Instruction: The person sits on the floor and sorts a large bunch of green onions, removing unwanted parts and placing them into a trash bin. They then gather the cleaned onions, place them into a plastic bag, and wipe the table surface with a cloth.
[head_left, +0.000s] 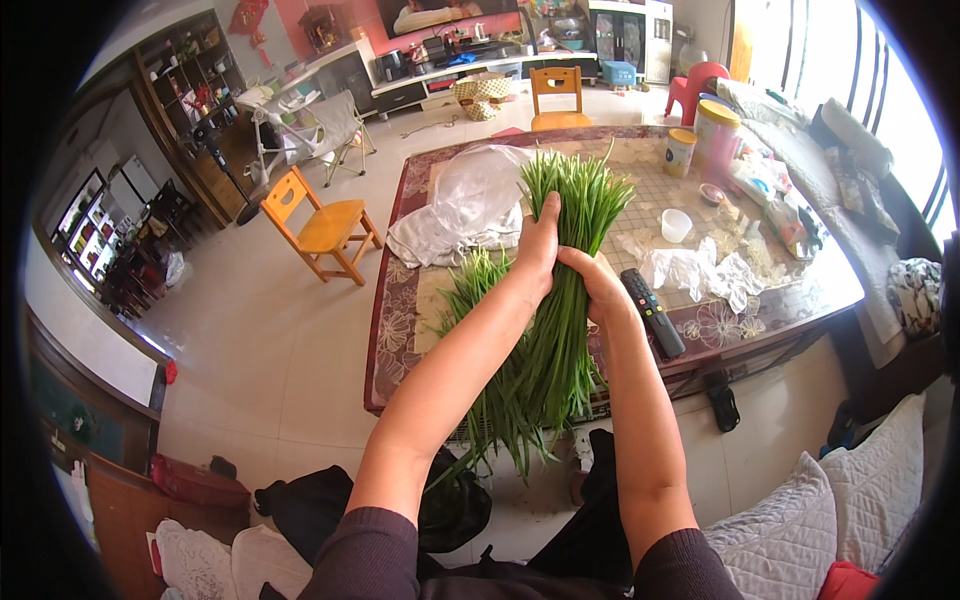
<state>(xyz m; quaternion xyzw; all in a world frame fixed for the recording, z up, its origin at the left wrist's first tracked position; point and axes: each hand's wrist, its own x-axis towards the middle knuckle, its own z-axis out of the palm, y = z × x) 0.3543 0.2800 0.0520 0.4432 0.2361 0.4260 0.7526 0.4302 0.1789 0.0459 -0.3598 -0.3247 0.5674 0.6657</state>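
Note:
A thick bundle of green garlic chives (574, 217) is held over the table, its pale cut ends pointing away from me and its long leaves hanging towards me. My left hand (540, 244) wraps its left side, thumb lying along the stalks. Lower down on the right, my right hand (596, 281) grips the same bundle. More chives (480, 289) lie on the near left part of the table, partly hidden by my left forearm. Some leaves droop past the table's front edge.
On the patterned table (394, 330) are a clear plastic bag (480, 180), a black remote control (652, 313), crumpled white plastic (701, 270), a small white cup (676, 225) and yellow-lidded cans (679, 152). A wooden chair (330, 225) stands left of it; quilted cushions (780, 525) lie at the lower right.

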